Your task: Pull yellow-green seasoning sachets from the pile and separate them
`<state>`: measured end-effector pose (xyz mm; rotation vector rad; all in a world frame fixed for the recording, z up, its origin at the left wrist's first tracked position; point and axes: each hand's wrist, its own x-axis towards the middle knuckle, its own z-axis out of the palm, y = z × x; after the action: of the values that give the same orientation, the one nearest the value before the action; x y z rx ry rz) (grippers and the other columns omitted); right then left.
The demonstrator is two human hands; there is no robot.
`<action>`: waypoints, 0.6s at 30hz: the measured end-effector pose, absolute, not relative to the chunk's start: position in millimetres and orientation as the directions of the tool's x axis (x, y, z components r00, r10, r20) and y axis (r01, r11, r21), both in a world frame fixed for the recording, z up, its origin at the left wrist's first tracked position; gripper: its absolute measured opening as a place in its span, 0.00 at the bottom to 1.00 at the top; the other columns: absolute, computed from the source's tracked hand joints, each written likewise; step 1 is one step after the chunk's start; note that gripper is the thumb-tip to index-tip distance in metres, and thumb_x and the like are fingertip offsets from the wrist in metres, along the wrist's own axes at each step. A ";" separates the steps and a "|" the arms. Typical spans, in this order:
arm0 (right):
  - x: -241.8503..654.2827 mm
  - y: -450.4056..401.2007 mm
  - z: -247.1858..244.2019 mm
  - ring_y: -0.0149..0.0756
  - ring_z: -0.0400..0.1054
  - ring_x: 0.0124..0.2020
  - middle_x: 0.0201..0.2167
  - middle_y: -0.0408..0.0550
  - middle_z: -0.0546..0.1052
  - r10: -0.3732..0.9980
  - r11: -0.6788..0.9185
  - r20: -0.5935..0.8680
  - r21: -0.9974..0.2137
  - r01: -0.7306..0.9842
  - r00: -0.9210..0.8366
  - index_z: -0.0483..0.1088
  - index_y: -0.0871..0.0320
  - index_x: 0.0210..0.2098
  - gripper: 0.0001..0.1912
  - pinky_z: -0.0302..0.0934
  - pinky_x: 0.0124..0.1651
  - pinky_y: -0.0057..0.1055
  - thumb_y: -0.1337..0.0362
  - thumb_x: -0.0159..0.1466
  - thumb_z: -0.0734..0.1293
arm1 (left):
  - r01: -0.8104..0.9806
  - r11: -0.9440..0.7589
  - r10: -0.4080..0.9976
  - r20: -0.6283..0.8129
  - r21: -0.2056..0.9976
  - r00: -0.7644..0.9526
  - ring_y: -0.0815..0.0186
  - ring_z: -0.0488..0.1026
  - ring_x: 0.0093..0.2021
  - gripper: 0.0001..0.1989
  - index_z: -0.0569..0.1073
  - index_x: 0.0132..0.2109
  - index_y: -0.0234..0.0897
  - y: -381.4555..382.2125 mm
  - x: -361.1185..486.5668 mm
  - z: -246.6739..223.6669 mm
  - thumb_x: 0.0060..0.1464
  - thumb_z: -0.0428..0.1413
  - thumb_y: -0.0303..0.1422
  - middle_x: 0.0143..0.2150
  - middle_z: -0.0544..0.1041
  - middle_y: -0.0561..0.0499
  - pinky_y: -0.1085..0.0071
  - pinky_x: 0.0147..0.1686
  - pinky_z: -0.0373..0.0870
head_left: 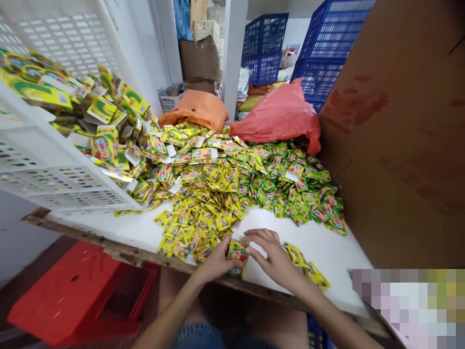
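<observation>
My left hand [219,260] holds a small yellow-green carton [238,256] with a red picture on it, thumb across its front, near the table's front edge. My right hand [271,254] is at the carton's right side, fingers apart and bent towards it; one fingertip is at its edge, and whether it presses there I cannot tell. Left of the hands spreads a heap of small yellow sachets [203,213]. Green sachets [301,194] are piled further back on the right. Several yellow sachets [307,266] lie in a row beside my right forearm.
A tipped white plastic crate [69,184] on the left spills cartons [105,145] onto the white table [267,218]. An orange sack [196,109] and a red sack [279,114] lie behind the heaps. A large cardboard box [399,145] walls the right side. A red stool [69,291] stands lower left.
</observation>
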<state>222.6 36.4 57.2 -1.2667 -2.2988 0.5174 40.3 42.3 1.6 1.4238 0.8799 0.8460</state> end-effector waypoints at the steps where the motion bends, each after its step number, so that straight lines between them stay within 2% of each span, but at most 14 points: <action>1: 222.5 32.6 51.8 0.42 0.61 0.50 0.47 0.49 0.72 0.868 0.487 0.212 -0.538 0.688 -0.449 0.72 0.51 0.41 0.09 0.52 0.51 0.42 0.62 0.64 0.61 | 0.004 -0.027 0.891 0.022 1.000 0.453 0.59 0.66 0.50 0.28 0.63 0.52 0.36 40.6 40.6 2.8 0.43 0.62 0.31 0.48 0.71 0.47 0.65 0.50 0.62; 4: 221.9 23.4 34.8 0.45 0.60 0.51 0.45 0.50 0.72 0.892 0.441 0.197 -0.582 0.683 -0.408 0.72 0.52 0.39 0.09 0.54 0.50 0.43 0.60 0.62 0.62 | -0.095 -0.021 0.914 0.057 0.995 0.401 0.61 0.69 0.48 0.25 0.60 0.52 0.39 34.3 41.3 4.9 0.47 0.60 0.31 0.47 0.72 0.47 0.66 0.49 0.64; 6: 222.0 19.2 24.3 0.44 0.62 0.50 0.44 0.50 0.72 0.922 0.382 0.226 -0.662 0.644 -0.315 0.70 0.53 0.43 0.10 0.55 0.51 0.42 0.60 0.62 0.63 | -0.107 -0.021 0.950 0.053 0.994 0.307 0.64 0.71 0.44 0.22 0.60 0.50 0.40 29.7 40.4 3.3 0.49 0.58 0.31 0.45 0.72 0.49 0.67 0.45 0.66; 8: 221.4 15.0 14.4 0.42 0.64 0.47 0.42 0.50 0.73 0.952 0.307 0.245 -0.772 0.556 -0.184 0.67 0.55 0.44 0.11 0.58 0.50 0.40 0.59 0.62 0.62 | -0.058 -0.039 0.968 0.052 0.998 0.244 0.65 0.72 0.41 0.16 0.63 0.46 0.39 26.2 37.9 0.1 0.50 0.57 0.31 0.42 0.72 0.49 0.69 0.43 0.67; 11: 216.7 8.4 1.2 0.40 0.68 0.43 0.38 0.49 0.74 0.980 0.198 0.187 -0.892 0.407 -0.066 0.68 0.56 0.40 0.10 0.61 0.47 0.36 0.59 0.63 0.61 | 0.025 -0.048 0.969 0.041 0.999 0.244 0.65 0.72 0.39 0.09 0.69 0.40 0.37 25.6 32.6 -3.4 0.52 0.56 0.33 0.37 0.73 0.50 0.70 0.40 0.67; 13: 211.9 5.9 -3.6 0.40 0.68 0.44 0.39 0.49 0.75 0.985 0.170 0.171 -0.916 0.365 -0.029 0.69 0.56 0.41 0.10 0.60 0.49 0.37 0.59 0.63 0.61 | 0.045 -0.047 0.965 0.033 0.998 0.261 0.65 0.72 0.37 0.08 0.70 0.39 0.36 28.0 29.5 -2.7 0.52 0.56 0.33 0.35 0.74 0.50 0.70 0.39 0.68; 15: 207.6 6.7 -3.8 0.40 0.67 0.45 0.40 0.49 0.75 0.977 0.207 0.212 -0.912 0.354 -0.026 0.70 0.55 0.42 0.10 0.59 0.50 0.37 0.60 0.63 0.61 | 0.073 -0.077 0.960 0.054 0.994 0.274 0.64 0.72 0.37 0.07 0.72 0.39 0.36 31.2 27.8 -0.2 0.52 0.56 0.32 0.34 0.74 0.50 0.70 0.39 0.68; 18: 203.9 12.7 1.4 0.40 0.67 0.44 0.38 0.48 0.75 0.958 0.288 0.265 -0.888 0.358 -0.114 0.71 0.55 0.38 0.09 0.60 0.49 0.36 0.61 0.63 0.61 | 0.101 -0.163 0.960 0.134 0.981 0.246 0.62 0.72 0.43 0.05 0.74 0.36 0.35 34.5 29.0 2.8 0.51 0.56 0.31 0.37 0.75 0.48 0.69 0.44 0.66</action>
<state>203.9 12.7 1.4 -1.2216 -1.6501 0.8310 29.0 34.5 2.8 1.5127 1.0384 1.0738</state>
